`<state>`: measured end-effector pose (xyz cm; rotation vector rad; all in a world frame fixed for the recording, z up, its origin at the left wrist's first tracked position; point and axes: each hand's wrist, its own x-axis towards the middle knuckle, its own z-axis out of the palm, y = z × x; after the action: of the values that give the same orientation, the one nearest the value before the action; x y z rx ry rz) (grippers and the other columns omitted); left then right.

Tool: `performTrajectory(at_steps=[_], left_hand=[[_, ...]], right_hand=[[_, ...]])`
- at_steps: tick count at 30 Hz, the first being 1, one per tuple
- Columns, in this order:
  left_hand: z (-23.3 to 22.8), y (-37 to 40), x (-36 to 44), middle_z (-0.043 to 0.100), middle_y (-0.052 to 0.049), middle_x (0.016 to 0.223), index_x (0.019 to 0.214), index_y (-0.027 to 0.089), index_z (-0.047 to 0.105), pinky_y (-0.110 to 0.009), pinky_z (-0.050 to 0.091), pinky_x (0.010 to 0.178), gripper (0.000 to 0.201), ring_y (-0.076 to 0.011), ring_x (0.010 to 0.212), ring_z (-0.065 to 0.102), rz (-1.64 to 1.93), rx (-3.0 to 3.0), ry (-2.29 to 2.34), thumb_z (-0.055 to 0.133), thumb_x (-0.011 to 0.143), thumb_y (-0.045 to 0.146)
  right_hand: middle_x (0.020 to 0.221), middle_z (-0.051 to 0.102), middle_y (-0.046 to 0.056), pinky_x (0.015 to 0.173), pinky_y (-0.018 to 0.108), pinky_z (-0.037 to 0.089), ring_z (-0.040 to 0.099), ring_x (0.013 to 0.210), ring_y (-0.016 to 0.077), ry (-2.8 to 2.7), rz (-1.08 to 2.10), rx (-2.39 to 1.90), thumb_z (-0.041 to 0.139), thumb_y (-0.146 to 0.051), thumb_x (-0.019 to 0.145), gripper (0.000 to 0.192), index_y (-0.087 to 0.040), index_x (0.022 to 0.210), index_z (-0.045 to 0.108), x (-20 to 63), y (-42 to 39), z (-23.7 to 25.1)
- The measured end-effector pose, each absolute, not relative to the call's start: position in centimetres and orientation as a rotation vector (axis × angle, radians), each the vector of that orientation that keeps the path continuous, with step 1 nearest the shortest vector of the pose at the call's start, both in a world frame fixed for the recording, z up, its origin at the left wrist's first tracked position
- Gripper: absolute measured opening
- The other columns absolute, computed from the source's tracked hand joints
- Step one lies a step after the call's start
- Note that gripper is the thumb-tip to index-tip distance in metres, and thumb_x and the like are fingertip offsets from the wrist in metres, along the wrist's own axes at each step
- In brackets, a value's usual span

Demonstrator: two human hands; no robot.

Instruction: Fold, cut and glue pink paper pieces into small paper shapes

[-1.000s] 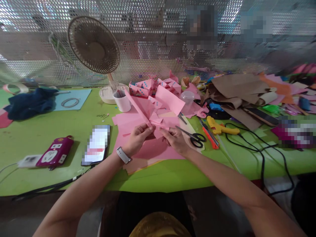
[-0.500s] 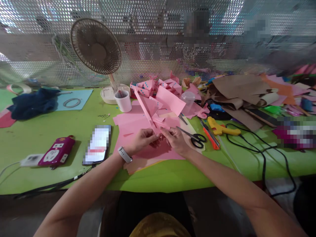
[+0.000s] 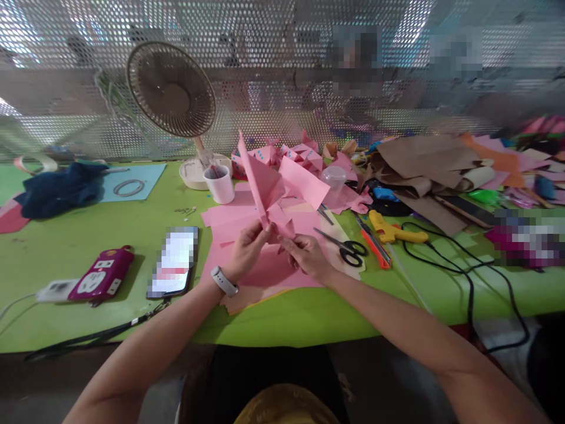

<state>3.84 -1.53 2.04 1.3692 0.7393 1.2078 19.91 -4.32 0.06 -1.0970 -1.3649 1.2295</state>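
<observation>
Between my hands is a folded piece of pink paper (image 3: 261, 176), its long pointed part tilted up toward the fan. My left hand (image 3: 248, 247), wearing a pale watch on the wrist, pinches its lower end. My right hand (image 3: 306, 256) is closed on a lower right edge of the same paper, partly covering it. Under both hands lie flat pink sheets (image 3: 229, 222). Black-handled scissors (image 3: 348, 250) rest just right of my right hand, and an orange utility knife (image 3: 375, 247) lies beyond them.
A yellow glue gun (image 3: 395, 229) with a black cord lies at right, before heaped brown paper (image 3: 424, 162). Behind the sheets stand a white cup (image 3: 219, 187) and a fan (image 3: 174, 91). A phone (image 3: 174, 259) and a purple power bank (image 3: 101, 275) lie at left.
The folded pink paper has been raised and turned more upright, its tip now higher. My left hand has shifted slightly left and up with it; my right hand still grips its lower part.
</observation>
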Motion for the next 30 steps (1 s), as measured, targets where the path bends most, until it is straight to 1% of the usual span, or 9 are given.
performTrajectory(at_steps=[4,7,10,13,15,17,20,26,30], left_hand=[[3.7,-1.0,2.5,0.057,0.000,0.069,0.084,0.017,0.067,-0.018,0.042,0.053,0.029,-0.0093,0.059,0.048,1.134,1.385,0.766,0.067,0.082,0.046],[5.1,-0.6,1.0,0.055,0.000,0.060,0.082,0.017,0.070,-0.018,0.035,0.043,0.028,-0.0085,0.049,0.044,0.851,1.521,0.727,0.068,0.080,0.045],[5.7,-0.3,-0.1,0.050,0.000,0.051,0.070,0.015,0.070,-0.020,0.026,0.039,0.031,-0.0074,0.042,0.036,0.526,1.663,0.694,0.069,0.078,0.045],[5.2,0.1,-0.3,0.051,0.000,0.052,0.067,0.014,0.069,-0.020,0.027,0.042,0.031,-0.0077,0.045,0.037,0.387,1.766,0.682,0.068,0.078,0.044],[4.7,0.3,-0.3,0.051,0.001,0.054,0.069,0.014,0.068,-0.020,0.028,0.044,0.031,-0.0077,0.048,0.038,0.328,1.807,0.680,0.066,0.080,0.043],[4.4,0.3,-0.2,0.049,0.002,0.054,0.071,0.014,0.067,-0.019,0.028,0.045,0.030,-0.0072,0.049,0.037,0.260,1.839,0.668,0.065,0.081,0.042],[4.5,0.2,0.0,0.045,0.003,0.054,0.069,0.013,0.066,-0.019,0.026,0.044,0.030,-0.0062,0.048,0.034,0.190,1.877,0.636,0.064,0.082,0.041],[6.0,0.4,-0.6,0.047,0.004,0.050,0.062,0.014,0.065,-0.019,0.026,0.042,0.028,-0.0056,0.044,0.033,0.160,1.854,0.646,0.070,0.076,0.038],[6.1,1.4,-2.1,0.060,0.000,0.054,0.063,0.016,0.071,-0.019,0.034,0.044,0.025,-0.0088,0.047,0.046,0.220,1.772,0.701,0.078,0.067,0.039]], right_hand=[[0.040,0.043,-0.002,0.037,0.024,0.026,0.036,0.034,0.0082,-1.101,1.101,-1.034,0.042,-0.072,0.084,0.064,-0.018,0.056,0.062,21.7,-3.0,1.0],[0.046,0.048,-0.001,0.041,0.023,0.033,0.042,0.041,0.0092,-0.831,1.010,-0.960,0.041,-0.074,0.083,0.061,-0.020,0.060,0.059,24.0,-0.9,2.0],[0.054,0.057,0.001,0.049,0.024,0.042,0.050,0.049,0.0105,-0.919,1.244,-0.975,0.046,-0.074,0.080,0.059,-0.019,0.063,0.061,25.4,0.1,2.8],[0.063,0.064,0.005,0.055,0.026,0.044,0.057,0.056,0.0129,-1.349,1.647,-0.991,0.047,-0.075,0.079,0.065,-0.015,0.068,0.067,25.1,-0.7,3.4],[0.063,0.061,0.003,0.053,0.024,0.040,0.053,0.055,0.0106,-1.666,1.784,-1.000,0.057,-0.068,0.078,0.057,-0.013,0.072,0.067,24.0,-2.0,3.8],[0.056,0.048,-0.004,0.048,0.022,0.028,0.039,0.050,0.0060,-1.857,1.810,-1.010,0.069,-0.057,0.076,0.045,-0.013,0.066,0.062,22.9,-3.3,4.0],[0.054,0.030,-0.009,0.048,0.023,0.017,0.024,0.050,0.0042,-1.908,1.858,-0.971,0.072,-0.049,0.076,0.046,-0.014,0.056,0.050,21.8,-4.3,4.2],[0.057,0.033,-0.008,0.049,0.023,0.018,0.026,0.053,0.0046,-1.902,1.993,-0.941,0.070,-0.044,0.078,0.041,-0.015,0.061,0.049,22.3,-4.1,3.9],[0.055,0.039,-0.007,0.048,0.022,0.022,0.031,0.050,0.0048,-1.951,2.059,-0.950,0.071,-0.041,0.077,0.035,-0.014,0.062,0.055,22.8,-4.0,3.8]])
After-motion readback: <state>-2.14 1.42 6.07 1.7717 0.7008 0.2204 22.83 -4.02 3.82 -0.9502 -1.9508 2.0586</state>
